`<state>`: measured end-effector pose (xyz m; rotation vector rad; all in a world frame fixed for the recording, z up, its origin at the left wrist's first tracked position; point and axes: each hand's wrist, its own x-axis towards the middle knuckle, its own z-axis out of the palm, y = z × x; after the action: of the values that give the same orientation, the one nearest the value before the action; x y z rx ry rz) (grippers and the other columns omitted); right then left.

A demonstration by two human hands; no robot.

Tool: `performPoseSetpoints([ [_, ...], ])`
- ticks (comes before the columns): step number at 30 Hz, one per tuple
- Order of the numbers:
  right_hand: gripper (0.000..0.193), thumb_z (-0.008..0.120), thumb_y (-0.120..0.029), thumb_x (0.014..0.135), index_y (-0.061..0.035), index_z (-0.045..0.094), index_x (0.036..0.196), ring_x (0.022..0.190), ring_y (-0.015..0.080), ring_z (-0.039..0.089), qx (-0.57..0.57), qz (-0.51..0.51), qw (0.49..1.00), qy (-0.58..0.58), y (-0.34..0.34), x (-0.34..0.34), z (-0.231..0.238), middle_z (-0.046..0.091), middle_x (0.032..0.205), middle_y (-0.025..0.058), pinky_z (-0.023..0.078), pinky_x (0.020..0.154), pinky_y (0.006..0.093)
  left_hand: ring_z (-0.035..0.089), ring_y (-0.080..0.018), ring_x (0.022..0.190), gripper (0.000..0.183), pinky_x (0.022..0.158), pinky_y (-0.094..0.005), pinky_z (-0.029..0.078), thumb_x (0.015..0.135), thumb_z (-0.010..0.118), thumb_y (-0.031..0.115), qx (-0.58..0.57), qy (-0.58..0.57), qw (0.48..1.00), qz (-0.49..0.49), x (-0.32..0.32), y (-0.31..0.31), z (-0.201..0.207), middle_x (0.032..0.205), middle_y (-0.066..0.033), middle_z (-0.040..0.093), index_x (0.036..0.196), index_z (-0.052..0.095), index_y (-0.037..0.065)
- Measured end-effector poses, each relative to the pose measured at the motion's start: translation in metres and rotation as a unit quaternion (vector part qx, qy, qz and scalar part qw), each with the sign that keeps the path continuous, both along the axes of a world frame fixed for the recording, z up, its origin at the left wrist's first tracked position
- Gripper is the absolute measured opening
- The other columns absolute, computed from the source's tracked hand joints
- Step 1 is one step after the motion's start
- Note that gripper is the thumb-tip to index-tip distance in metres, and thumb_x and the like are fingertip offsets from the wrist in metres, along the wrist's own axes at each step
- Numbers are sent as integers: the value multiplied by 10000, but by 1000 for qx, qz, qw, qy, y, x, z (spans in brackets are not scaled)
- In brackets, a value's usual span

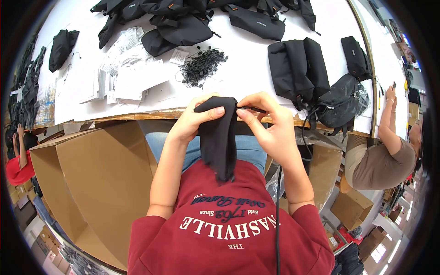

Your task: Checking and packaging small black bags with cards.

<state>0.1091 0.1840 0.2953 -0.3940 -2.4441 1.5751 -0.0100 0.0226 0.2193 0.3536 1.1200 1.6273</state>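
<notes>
A black fabric pouch [218, 142] hangs from my left hand [192, 120], in front of my lap near the table's front edge. My left thumb presses on its upper part, with the fingers behind it. At the pouch's top right corner my right hand [270, 121] pinches a thin black cord or strap [251, 109] between thumb and fingertips. Exactly how the cord joins the pouch is too small to make out. Beyond my hands lies a tangled heap of small black string loops [201, 66]. Left of the heap are stacks of white paper tags [133, 75].
Several black pouches [256, 23] lie along the table's far part, and more [298, 68] stand at the right beside a black mesh bag [339, 98]. An open cardboard box [101, 183] stands left of my legs. A co-worker [385, 158] is at the right.
</notes>
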Motion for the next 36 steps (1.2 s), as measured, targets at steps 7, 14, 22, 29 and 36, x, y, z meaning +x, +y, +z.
performPoseSetpoints([
  [7, 78, 702, -57, 822, -39, 667, 889, 619, 87, 580, 52, -30, 995, 81, -2, -1, -17, 645, 763, 18, 387, 500, 213, 617, -107, 825, 408, 751, -237, 492, 800, 750, 270, -1, -44, 999, 5, 3, 0, 3, 935, -42, 666, 1093, 641, 7],
  [14, 89, 740, -28, 778, -25, 685, 849, 594, 50, 514, 11, -30, 991, 133, -10, 4, -18, 622, 734, 6, 346, 500, 185, 633, -114, 847, 351, 764, -240, 512, 843, 712, 222, 17, -166, 980, 106, 20, 2, 2, 947, -56, 678, 1091, 641, -15],
  [22, 84, 746, -31, 781, -22, 674, 824, 566, 34, 486, 15, -47, 991, 122, -3, 2, -6, 623, 696, -2, 344, 501, 178, 585, -66, 774, 280, 687, -203, 468, 836, 728, 234, 13, -4, 999, 38, 15, 5, 18, 865, -9, 650, 1011, 659, 26],
  [29, 133, 757, -50, 740, -19, 635, 782, 570, 170, 551, 26, 76, 993, 82, -12, 4, -4, 604, 688, 62, 432, 527, 277, 630, -108, 761, 283, 682, -242, 516, 878, 689, 257, 55, -187, 967, 164, 16, -1, -18, 874, -30, 662, 1035, 632, 29],
  [36, 138, 751, -7, 718, -42, 681, 832, 616, 168, 554, 68, 139, 983, 100, -15, 8, -8, 607, 699, 43, 422, 549, 277, 453, -114, 657, 387, 560, -238, 384, 921, 609, 362, 54, -113, 977, 175, 7, -7, -19, 812, -48, 516, 976, 550, -17],
])
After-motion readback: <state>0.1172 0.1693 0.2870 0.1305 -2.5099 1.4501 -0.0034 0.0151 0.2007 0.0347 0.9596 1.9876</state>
